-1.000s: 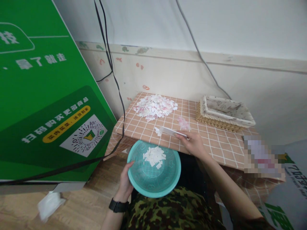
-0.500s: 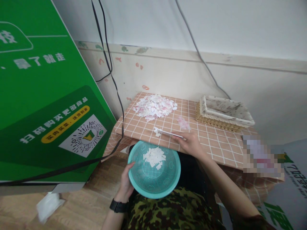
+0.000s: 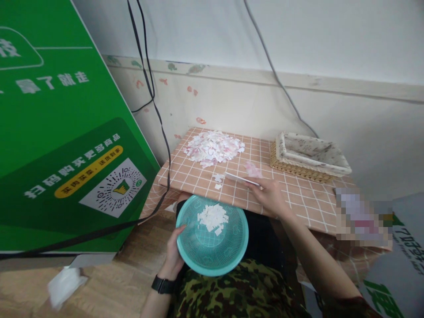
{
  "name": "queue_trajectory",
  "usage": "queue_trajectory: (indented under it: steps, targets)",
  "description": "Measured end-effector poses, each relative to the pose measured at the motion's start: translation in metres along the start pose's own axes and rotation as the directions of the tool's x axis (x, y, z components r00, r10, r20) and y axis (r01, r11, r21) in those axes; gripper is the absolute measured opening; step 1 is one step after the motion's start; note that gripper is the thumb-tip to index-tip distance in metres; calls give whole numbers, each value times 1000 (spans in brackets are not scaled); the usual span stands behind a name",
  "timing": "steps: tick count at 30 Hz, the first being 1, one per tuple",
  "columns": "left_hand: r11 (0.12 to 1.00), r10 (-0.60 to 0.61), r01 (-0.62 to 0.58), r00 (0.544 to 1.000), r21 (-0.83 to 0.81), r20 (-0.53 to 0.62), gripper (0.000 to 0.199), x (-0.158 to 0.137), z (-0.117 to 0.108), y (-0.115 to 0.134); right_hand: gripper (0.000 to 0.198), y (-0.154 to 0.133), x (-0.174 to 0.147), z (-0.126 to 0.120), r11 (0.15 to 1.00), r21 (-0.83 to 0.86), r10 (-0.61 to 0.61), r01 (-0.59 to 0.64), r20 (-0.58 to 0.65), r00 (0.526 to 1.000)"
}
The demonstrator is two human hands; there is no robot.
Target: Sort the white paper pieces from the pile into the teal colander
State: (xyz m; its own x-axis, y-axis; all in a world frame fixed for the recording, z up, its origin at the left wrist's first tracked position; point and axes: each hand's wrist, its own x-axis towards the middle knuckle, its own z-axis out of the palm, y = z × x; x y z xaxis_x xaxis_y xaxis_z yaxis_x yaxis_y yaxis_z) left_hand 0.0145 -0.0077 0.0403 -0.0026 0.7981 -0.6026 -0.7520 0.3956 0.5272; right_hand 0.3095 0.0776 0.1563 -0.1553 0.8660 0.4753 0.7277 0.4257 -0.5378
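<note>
**Right hand pulls back with the card, away from the loose scraps**

Since half a second ago, the right hand (image 3: 273,196) and its thin white card (image 3: 243,178) have shifted to the right, and the little group of loose scraps (image 3: 217,177) beyond the bowl (image 3: 232,247) has spread out, one piece now lying apart on the bowl's side. The heap of white paper (image 3: 213,216) inside the bowl looks the same as before.

The right hand pinches one end of the card between thumb and fingers, to the right of the bowl and farther off. The card's other end points left, just beside the loose scraps; whether that tip touches the desk (image 3: 298,198) is hard to tell from this angle. The left hand (image 3: 174,251) holds the bowl's left rim, its thumb over the edge. The bowl is at the person's lap, with the front edge of the desk just beyond it.

Farther beyond the bowl lies a large pile of paper bits (image 3: 214,146), white with some pink. A small pink patch of scraps (image 3: 253,169) lies beyond the bowl and to its right. Farther right of the bowl sits a cloth-lined wicker basket (image 3: 298,171).
</note>
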Motion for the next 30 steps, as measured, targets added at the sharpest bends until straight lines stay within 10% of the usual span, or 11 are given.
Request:
queue_trajectory:
  steps: [30]
  targets:
    - [1000,12,-12,1000,-23,-8,16,-7,1,8,26,0,6,14,986,146,74,-82,57,996]
